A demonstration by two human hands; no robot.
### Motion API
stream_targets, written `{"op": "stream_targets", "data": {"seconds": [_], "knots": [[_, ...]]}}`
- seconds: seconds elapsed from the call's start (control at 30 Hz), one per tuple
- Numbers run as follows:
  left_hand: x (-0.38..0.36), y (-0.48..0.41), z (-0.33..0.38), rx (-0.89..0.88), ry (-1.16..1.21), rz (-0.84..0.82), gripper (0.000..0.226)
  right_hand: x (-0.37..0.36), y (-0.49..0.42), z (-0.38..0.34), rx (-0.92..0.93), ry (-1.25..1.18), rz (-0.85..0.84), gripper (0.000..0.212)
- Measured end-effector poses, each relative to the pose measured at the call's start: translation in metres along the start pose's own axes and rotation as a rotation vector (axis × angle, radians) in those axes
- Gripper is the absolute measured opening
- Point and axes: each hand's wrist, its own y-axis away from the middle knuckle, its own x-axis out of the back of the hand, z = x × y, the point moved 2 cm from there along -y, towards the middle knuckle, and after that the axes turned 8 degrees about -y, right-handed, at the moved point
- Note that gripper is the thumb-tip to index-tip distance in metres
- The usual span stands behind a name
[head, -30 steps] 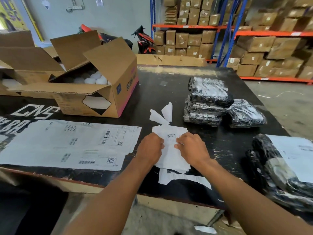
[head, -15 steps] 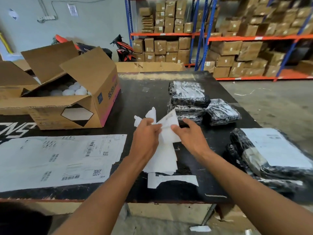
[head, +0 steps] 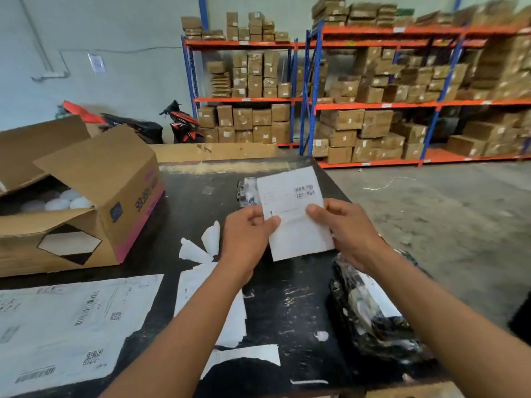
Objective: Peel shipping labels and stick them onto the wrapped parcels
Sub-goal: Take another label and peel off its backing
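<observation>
Both hands hold a white shipping label (head: 293, 208) with a barcode upright above the black table (head: 287, 300). My left hand (head: 247, 239) pinches its left edge, and my right hand (head: 344, 231) pinches its right edge. A black-wrapped parcel (head: 370, 314) with a white label lies on the table under my right forearm. Another wrapped parcel (head: 246, 191) is mostly hidden behind the held label. More label sheets (head: 69, 326) and torn white backing paper (head: 201, 245) lie on the table to the left.
An open cardboard box (head: 94, 202) with white round items stands at the table's left. Torn paper strips (head: 244, 357) lie near the front edge. Orange and blue racks (head: 373, 104) of cartons line the back wall, and a motorbike (head: 181, 124) is parked there.
Both hands lifted one label off the pile on the table and raised it upright. The view swung up and right, so the parcel stack now sits behind the label.
</observation>
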Motion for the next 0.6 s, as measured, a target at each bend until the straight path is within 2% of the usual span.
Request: {"op": "stream_targets", "data": {"seconds": [0.07, 0.17, 0.27, 0.4, 0.6], "knots": [[-0.015, -0.004, 0.013, -0.052, 0.056, 0.004, 0.012, 0.018, -0.004, -0.008, -0.046, -0.045, -0.043, 0.013], [-0.045, -0.010, 0.032, -0.120, 0.081, -0.010, 0.014, 0.042, -0.007, -0.019, -0.149, 0.010, -0.149, 0.027], [-0.078, -0.010, 0.043, -0.162, 0.079, -0.023, 0.013, 0.067, -0.016, -0.028, -0.133, 0.079, -0.149, 0.031], [-0.109, -0.005, 0.041, -0.055, 0.160, 0.018, 0.008, 0.100, -0.036, -0.044, -0.082, 0.051, -0.065, 0.029], [-0.143, 0.010, 0.024, 0.092, 0.147, -0.013, 0.013, 0.127, -0.050, -0.052, -0.098, 0.053, -0.099, 0.022]]}}
